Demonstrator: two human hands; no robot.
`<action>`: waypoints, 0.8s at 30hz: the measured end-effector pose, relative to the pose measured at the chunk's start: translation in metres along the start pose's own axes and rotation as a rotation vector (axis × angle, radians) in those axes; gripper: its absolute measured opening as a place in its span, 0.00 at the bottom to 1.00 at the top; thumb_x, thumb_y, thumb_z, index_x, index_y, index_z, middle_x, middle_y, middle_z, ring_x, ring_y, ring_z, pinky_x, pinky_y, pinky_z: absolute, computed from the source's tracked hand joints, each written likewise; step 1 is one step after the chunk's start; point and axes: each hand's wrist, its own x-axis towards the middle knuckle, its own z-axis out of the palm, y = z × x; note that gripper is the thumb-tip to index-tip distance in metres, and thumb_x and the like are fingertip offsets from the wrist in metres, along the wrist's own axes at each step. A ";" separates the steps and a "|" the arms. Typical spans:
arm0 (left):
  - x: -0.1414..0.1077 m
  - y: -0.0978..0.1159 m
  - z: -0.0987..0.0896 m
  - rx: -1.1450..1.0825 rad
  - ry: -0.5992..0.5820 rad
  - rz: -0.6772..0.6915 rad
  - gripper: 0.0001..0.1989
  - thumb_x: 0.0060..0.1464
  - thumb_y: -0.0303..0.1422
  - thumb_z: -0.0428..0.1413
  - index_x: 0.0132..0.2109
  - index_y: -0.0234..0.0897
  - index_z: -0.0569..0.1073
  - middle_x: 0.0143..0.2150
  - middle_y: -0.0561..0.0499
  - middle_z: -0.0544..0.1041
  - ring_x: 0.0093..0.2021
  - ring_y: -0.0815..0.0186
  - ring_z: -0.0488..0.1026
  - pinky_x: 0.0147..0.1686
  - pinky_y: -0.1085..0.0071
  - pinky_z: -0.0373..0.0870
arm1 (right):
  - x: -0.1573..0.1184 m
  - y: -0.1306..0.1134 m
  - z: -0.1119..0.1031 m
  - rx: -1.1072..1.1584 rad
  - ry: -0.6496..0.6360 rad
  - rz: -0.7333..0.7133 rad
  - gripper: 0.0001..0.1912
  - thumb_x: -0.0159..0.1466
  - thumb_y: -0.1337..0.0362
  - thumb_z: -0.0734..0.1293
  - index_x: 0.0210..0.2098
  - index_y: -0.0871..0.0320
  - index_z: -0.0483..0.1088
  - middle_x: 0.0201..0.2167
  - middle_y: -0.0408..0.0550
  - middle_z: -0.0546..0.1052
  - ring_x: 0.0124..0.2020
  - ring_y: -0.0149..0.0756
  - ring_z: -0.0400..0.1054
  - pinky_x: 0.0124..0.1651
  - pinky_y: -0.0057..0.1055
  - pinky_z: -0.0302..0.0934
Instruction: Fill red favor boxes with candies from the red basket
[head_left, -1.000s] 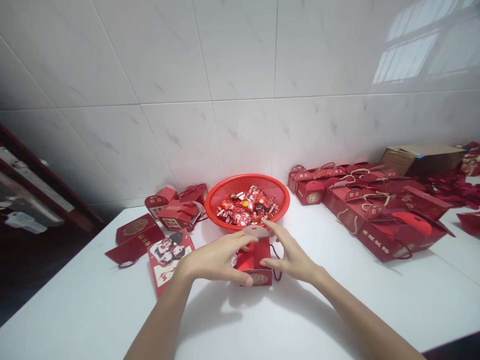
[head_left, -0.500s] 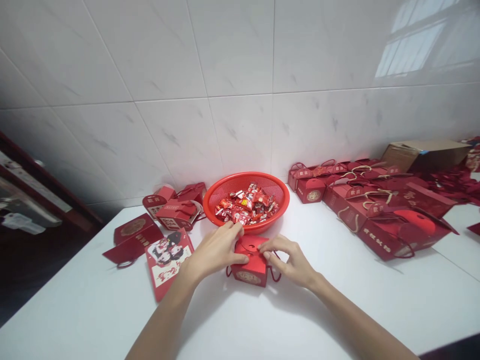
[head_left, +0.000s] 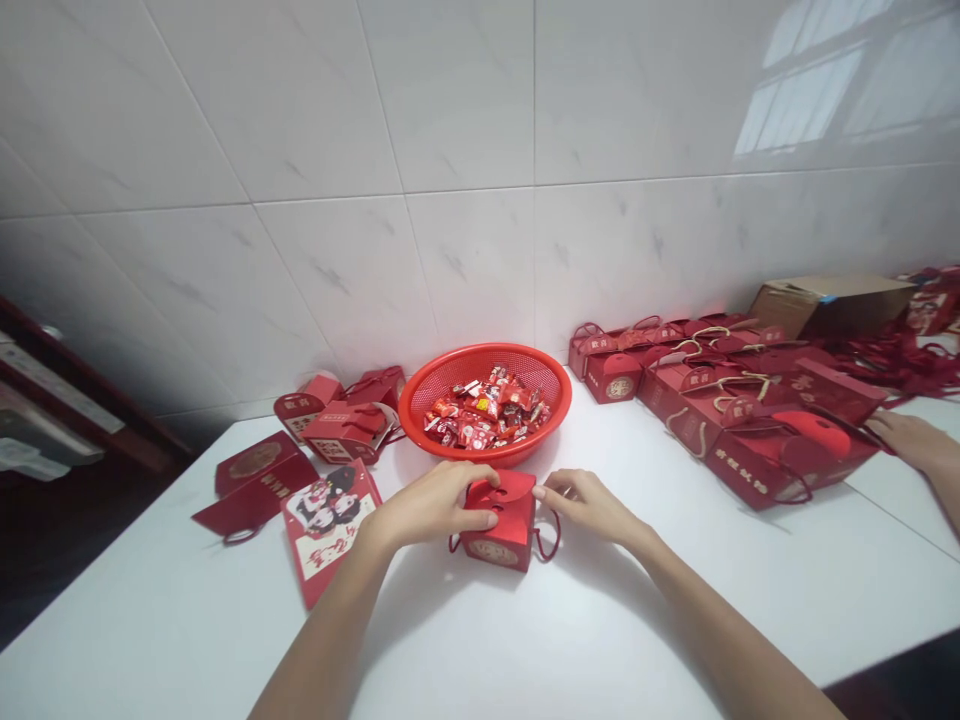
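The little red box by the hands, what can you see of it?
The box looks like shiny card, with a pale round pattern in front, holes in its folded top flaps and dark red cord loops at both sides. It sits upright on the white table. The left hand grips its top; the right hand is at its right edge.

Small box at lower centre is showing bright red top flaps and a gold emblem on its front. Basket at centre is displaying orange-red, perforated walls. Flat card at lower left is carrying black-and-white figures on red. Wall tiles across the top are presenting grey veining on white.
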 end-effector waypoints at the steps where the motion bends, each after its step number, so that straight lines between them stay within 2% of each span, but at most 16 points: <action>1: 0.002 -0.002 0.000 -0.019 -0.011 0.023 0.20 0.54 0.41 0.57 0.53 0.39 0.74 0.50 0.48 0.78 0.49 0.55 0.73 0.45 0.68 0.66 | 0.000 0.001 -0.002 0.036 -0.057 0.028 0.28 0.64 0.41 0.62 0.23 0.59 0.70 0.21 0.44 0.72 0.25 0.33 0.64 0.31 0.30 0.57; 3: 0.005 -0.006 0.000 -0.040 -0.024 0.052 0.20 0.54 0.42 0.57 0.52 0.39 0.74 0.48 0.49 0.78 0.46 0.57 0.73 0.43 0.69 0.66 | -0.001 0.002 -0.005 0.176 -0.159 0.077 0.29 0.61 0.39 0.65 0.20 0.59 0.68 0.18 0.42 0.70 0.23 0.31 0.62 0.30 0.30 0.56; 6: 0.006 -0.005 0.001 -0.034 -0.044 0.064 0.18 0.53 0.43 0.58 0.49 0.40 0.74 0.45 0.50 0.77 0.44 0.58 0.71 0.41 0.70 0.65 | -0.003 -0.002 -0.012 0.440 -0.259 0.117 0.26 0.56 0.42 0.72 0.22 0.60 0.71 0.20 0.44 0.73 0.24 0.31 0.65 0.33 0.30 0.59; 11: 0.004 0.009 0.009 -0.022 -0.038 -0.006 0.17 0.52 0.45 0.59 0.45 0.41 0.74 0.38 0.52 0.72 0.42 0.59 0.69 0.38 0.71 0.64 | -0.006 -0.015 -0.018 0.665 -0.173 0.028 0.20 0.54 0.49 0.76 0.29 0.61 0.73 0.26 0.44 0.76 0.25 0.29 0.65 0.31 0.28 0.60; 14: 0.004 0.017 0.018 -0.064 0.015 -0.030 0.18 0.53 0.46 0.58 0.45 0.41 0.74 0.38 0.51 0.70 0.43 0.57 0.68 0.39 0.70 0.64 | -0.008 -0.019 -0.014 0.632 -0.173 -0.003 0.18 0.55 0.53 0.76 0.36 0.60 0.75 0.34 0.46 0.77 0.23 0.26 0.62 0.27 0.27 0.58; 17: 0.004 0.018 0.023 -0.098 0.044 -0.030 0.16 0.53 0.45 0.58 0.42 0.39 0.74 0.39 0.49 0.69 0.43 0.57 0.68 0.39 0.68 0.65 | -0.009 -0.019 -0.007 0.514 -0.190 -0.006 0.16 0.54 0.57 0.76 0.37 0.60 0.76 0.34 0.46 0.77 0.24 0.25 0.60 0.27 0.25 0.55; 20: 0.005 0.011 0.019 -0.158 0.023 0.012 0.13 0.50 0.40 0.60 0.42 0.39 0.75 0.41 0.50 0.70 0.40 0.60 0.69 0.38 0.69 0.66 | -0.010 -0.019 -0.003 0.459 -0.168 -0.006 0.14 0.54 0.60 0.76 0.36 0.61 0.76 0.33 0.45 0.77 0.25 0.26 0.60 0.27 0.25 0.54; 24: 0.004 0.000 0.007 -0.350 0.004 0.026 0.19 0.43 0.30 0.59 0.46 0.38 0.74 0.42 0.51 0.72 0.31 0.68 0.68 0.31 0.72 0.67 | -0.010 -0.021 -0.002 0.452 -0.161 0.001 0.12 0.54 0.61 0.75 0.36 0.60 0.76 0.33 0.45 0.77 0.25 0.26 0.60 0.27 0.26 0.54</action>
